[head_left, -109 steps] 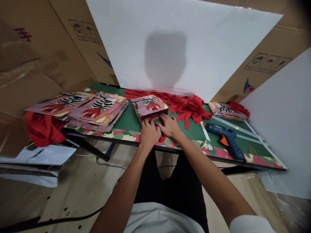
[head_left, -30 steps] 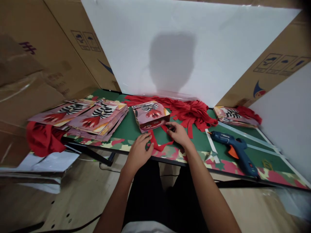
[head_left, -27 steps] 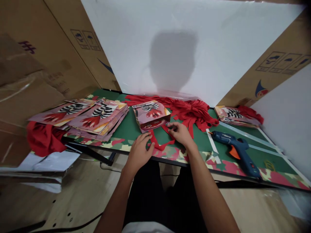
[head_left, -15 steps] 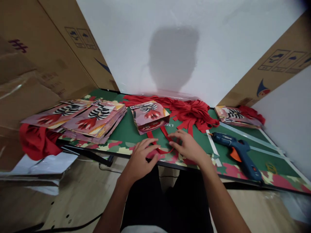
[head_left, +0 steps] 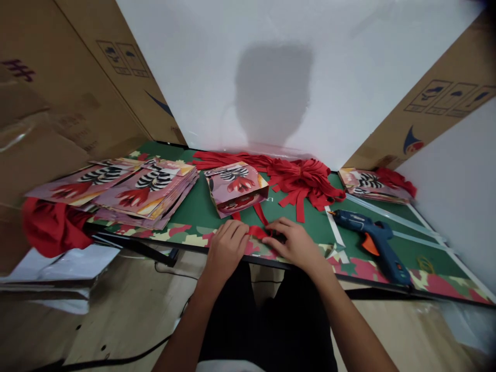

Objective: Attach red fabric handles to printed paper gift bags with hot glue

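A red ribbon (head_left: pixel 257 232) loops out from a small printed paper bag (head_left: pixel 234 192) that lies on the green table. My left hand (head_left: pixel 228 241) is closed on the ribbon's left side, fingers bent together. On the right side of the loop, my right hand (head_left: pixel 290 240) pinches the ribbon between thumb and fingers. The bag shows a zebra-striped figure with red shapes, and its open end faces me. Just behind my right hand lies a big bundle of red ribbons (head_left: pixel 304 181).
A blue glue gun (head_left: pixel 374 235) rests at right near clear glue sticks (head_left: pixel 395 214). Stacked flat printed bags (head_left: pixel 155 188) lie at left, with red cloth (head_left: pixel 54 227) hanging over the edge. More bags (head_left: pixel 368 185) sit far right. Cardboard (head_left: pixel 96 77) and a white panel (head_left: pixel 209 67) enclose the table.
My left hand has moved from spread fingers to a closed grip on the ribbon. My right fingers have drawn together on it. The loop's front stretch has moved up a little.
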A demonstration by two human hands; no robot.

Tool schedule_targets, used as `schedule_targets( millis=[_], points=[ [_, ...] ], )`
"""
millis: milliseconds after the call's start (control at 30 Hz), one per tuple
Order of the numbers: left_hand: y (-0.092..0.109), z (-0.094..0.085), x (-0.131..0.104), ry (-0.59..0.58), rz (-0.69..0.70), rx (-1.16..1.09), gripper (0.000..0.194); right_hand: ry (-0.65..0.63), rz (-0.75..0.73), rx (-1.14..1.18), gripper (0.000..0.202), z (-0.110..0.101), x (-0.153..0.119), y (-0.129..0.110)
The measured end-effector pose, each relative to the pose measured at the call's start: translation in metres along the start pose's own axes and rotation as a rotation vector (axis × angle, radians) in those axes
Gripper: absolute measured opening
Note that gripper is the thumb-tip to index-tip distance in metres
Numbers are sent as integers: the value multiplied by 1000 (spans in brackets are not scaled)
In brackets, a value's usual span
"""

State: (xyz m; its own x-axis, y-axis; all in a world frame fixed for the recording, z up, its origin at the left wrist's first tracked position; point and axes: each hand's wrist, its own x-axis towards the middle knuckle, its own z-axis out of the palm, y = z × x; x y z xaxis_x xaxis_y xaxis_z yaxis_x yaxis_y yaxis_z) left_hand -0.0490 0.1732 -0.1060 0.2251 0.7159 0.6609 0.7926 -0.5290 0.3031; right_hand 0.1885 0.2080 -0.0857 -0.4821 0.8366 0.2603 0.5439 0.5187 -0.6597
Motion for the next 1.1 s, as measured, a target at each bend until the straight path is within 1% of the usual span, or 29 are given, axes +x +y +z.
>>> schedule_targets(
  millis=[100, 167, 267, 367, 400, 467, 500, 533, 633, 667, 767, 800, 967, 1033, 1100],
  points=[
    [3, -1, -3, 18, 13, -20, 16, 116, 22, 52, 22, 8, -3, 0],
    [5, -3, -8, 8, 9, -55, 14, 138, 57, 95, 25, 8, -7, -1],
    [5, -8, -18, -50, -32, -168, 13, 59, 107, 95, 30, 2, -13, -4],
    [3, -13, -29, -89, -35, -242, 7, -26, 122, 16, 33, -2, -18, -4],
    [3, -13, -33, -93, -25, -236, 10, -36, 124, -21, 33, -1, -19, -4],
    [3, -12, -37, -83, -9, -201, 24, -34, 127, -95, 34, 2, -21, -2],
    [4, -11, -38, -72, -9, -182, 27, -28, 125, -131, 34, 4, -22, -2],
    [5, -10, -38, -55, -21, -168, 26, -22, 118, -164, 34, 6, -22, -1],
    [11, -4, -32, 10, -76, -131, 12, 13, 84, -262, 34, 12, -20, -2],
    [12, -2, -29, 41, -77, -104, 10, 35, 76, -294, 32, 14, -19, -3],
    [15, 3, -23, 155, -45, -18, 16, 132, 65, -385, 18, 21, -16, -6],
    [14, 5, -23, 193, -41, -1, 19, 172, 49, -404, 17, 24, -15, -6],
    [16, 13, -23, 337, -100, -5, 18, 407, -97, -387, 20, 32, -16, -9],
    [20, 16, -19, 368, -147, -16, 19, 434, -117, -356, 22, 33, -13, -12],
    [25, 18, -14, 373, -194, -22, 19, 434, -115, -329, 24, 34, -9, -15]
  ],
)
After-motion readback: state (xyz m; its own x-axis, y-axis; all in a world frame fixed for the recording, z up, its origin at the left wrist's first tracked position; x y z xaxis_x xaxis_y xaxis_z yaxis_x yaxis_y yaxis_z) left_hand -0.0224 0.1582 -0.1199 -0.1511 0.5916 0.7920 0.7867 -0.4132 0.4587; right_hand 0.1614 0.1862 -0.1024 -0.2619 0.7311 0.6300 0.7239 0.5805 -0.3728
